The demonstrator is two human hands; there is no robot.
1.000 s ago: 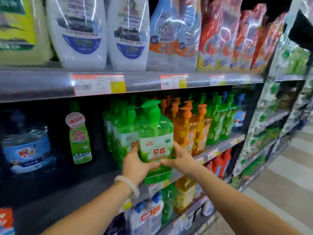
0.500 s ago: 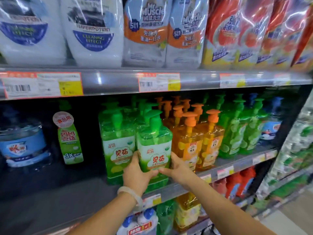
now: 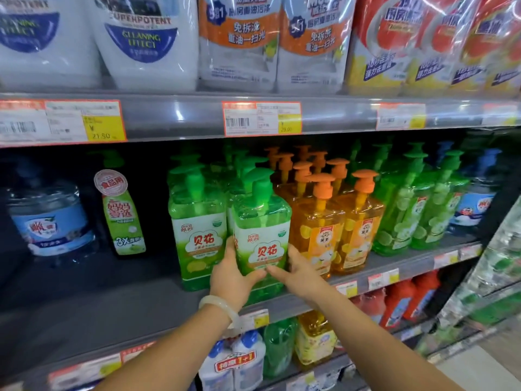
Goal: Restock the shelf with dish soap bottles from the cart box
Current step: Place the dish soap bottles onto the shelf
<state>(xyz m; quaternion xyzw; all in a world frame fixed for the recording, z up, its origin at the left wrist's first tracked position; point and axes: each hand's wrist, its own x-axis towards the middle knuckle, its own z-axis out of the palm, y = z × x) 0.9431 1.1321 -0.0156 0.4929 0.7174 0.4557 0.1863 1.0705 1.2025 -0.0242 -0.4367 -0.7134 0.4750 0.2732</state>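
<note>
Right at the front edge of the shelf [image 3: 158,303] stood the green dish soap bottle [image 3: 262,221], upright, and both hands were on it. Its base was hidden behind the hands, so whether it sat fully on the shelf could not be told. The left hand [image 3: 229,277] wrapped the bottle's left side low down, thumb across the front label, the other fingers out of sight behind the bottle. The right hand [image 3: 298,270] did the same on the right side, thumb reaching in across the label until the two thumbs nearly met. Both forearms rose from the lower frame, cut off at the bottom edge; a pale bracelet [image 3: 218,306] ringed the left wrist.

Just left of the held bottle stood a matching green bottle [image 3: 197,227], touching or nearly so, with more green pump tops behind, blurred in shadow. Just right of it were the orange bottles [image 3: 324,224], several rows deep. Well to its left sat a slim green squeeze bottle [image 3: 122,215] and a blue-labelled jug [image 3: 49,218], dim. Above it, the refill pouches [image 3: 236,40] were cut off at the top, and the price tags [image 3: 262,118] were mostly too blurred to read.
</note>
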